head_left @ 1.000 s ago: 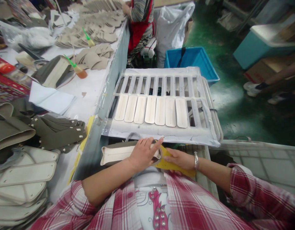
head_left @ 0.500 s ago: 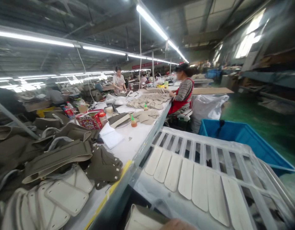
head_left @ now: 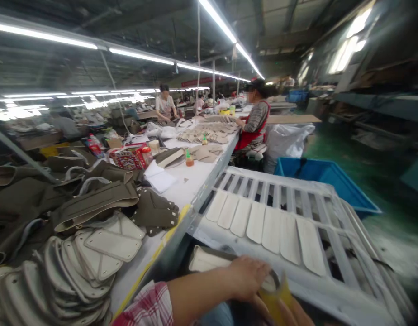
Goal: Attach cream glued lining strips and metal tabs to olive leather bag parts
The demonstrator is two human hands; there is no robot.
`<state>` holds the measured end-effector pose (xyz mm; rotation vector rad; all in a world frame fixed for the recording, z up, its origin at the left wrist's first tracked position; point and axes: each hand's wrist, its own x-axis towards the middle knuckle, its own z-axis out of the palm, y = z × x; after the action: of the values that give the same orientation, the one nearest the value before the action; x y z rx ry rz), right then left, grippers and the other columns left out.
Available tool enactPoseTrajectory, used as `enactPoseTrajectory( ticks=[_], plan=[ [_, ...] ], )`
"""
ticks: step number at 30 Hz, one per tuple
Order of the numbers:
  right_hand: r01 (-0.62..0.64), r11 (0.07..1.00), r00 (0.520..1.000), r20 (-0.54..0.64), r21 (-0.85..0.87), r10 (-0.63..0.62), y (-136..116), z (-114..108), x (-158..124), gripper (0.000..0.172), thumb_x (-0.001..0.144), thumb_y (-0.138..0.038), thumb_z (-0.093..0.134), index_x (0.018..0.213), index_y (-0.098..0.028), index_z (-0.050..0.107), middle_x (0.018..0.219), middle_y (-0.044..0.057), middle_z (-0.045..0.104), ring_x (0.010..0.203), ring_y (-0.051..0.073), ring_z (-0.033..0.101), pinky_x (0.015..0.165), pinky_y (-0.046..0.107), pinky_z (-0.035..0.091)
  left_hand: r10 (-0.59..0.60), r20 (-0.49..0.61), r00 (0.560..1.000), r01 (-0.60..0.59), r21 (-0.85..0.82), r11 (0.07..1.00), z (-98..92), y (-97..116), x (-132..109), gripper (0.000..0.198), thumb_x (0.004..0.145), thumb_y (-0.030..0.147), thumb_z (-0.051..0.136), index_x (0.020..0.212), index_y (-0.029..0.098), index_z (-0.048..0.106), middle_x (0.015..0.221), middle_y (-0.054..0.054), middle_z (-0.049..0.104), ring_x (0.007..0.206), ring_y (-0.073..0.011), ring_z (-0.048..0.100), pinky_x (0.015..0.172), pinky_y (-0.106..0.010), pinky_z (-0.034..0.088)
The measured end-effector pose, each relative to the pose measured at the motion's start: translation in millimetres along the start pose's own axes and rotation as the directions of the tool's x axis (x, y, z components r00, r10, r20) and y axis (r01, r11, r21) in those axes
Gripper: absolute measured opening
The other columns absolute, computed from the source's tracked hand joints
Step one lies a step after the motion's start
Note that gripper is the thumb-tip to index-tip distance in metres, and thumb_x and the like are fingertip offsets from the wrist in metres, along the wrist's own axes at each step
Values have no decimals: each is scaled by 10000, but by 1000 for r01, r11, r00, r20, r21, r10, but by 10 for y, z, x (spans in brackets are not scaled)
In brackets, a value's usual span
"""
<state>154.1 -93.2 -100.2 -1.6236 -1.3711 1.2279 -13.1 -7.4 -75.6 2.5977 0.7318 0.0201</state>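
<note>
Low in the head view, my left hand (head_left: 248, 278) reaches in from a red plaid sleeve (head_left: 149, 305). Its fingers curl closed over a curved pale piece with a dark edge (head_left: 270, 281). My right hand (head_left: 293, 314) shows only partly at the bottom edge, its fingers against a translucent yellow thing (head_left: 276, 301) whose kind I cannot make out. Behind my left wrist lies a pale, dark-edged leather piece (head_left: 209, 260). Several pale strips with rounded ends (head_left: 272, 228) lie in a row on a white slatted rack (head_left: 236, 246).
On the white table (head_left: 182, 179) at left are stacked pale panels (head_left: 114, 242), dark bag pieces (head_left: 97, 203) and a small glue bottle (head_left: 189, 158). A blue bin (head_left: 326, 176) stands beyond the rack. A co-worker in a red apron (head_left: 258, 120) sits at the table's far side.
My left forearm and both hands have come into view at the bottom, with the yellow thing between them. The camera view has shifted, and the rack now appears higher.
</note>
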Motion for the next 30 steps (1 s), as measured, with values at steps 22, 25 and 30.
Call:
enactPoseTrajectory(
  ticks=[22, 25, 30],
  plan=[
    [-300, 892, 950, 190, 339, 247, -73, 32, -319, 348, 788, -502, 493, 897, -210, 340, 514, -59, 550, 330, 104, 483, 315, 206, 383, -138, -68, 988, 143, 77, 987, 153, 93, -80, 883, 589, 342, 657, 1361, 106, 299, 1386, -155, 381, 1249, -279, 363, 1032, -426, 260],
    [-292, 904, 953, 178, 312, 246, -91, 75, -209, 339, 789, -501, 492, 878, -214, 333, 509, -70, 536, 327, 99, 478, 308, 198, 379, -147, -93, 985, 155, 86, 984, 153, 86, -57, 860, 603, 339, 654, 1357, 109, 308, 1380, -150, 390, 1240, -278, 369, 1028, -426, 259],
    [-302, 928, 950, 154, 220, 273, -81, 0, -262, 350, 782, -499, 504, 895, -198, 369, 513, -48, 559, 334, 119, 497, 310, 214, 388, -141, -102, 985, 151, 101, 983, 135, 117, -69, 873, 609, 406, 683, 1349, 118, 320, 1368, -145, 409, 1231, -271, 386, 1025, -415, 277]
  ],
)
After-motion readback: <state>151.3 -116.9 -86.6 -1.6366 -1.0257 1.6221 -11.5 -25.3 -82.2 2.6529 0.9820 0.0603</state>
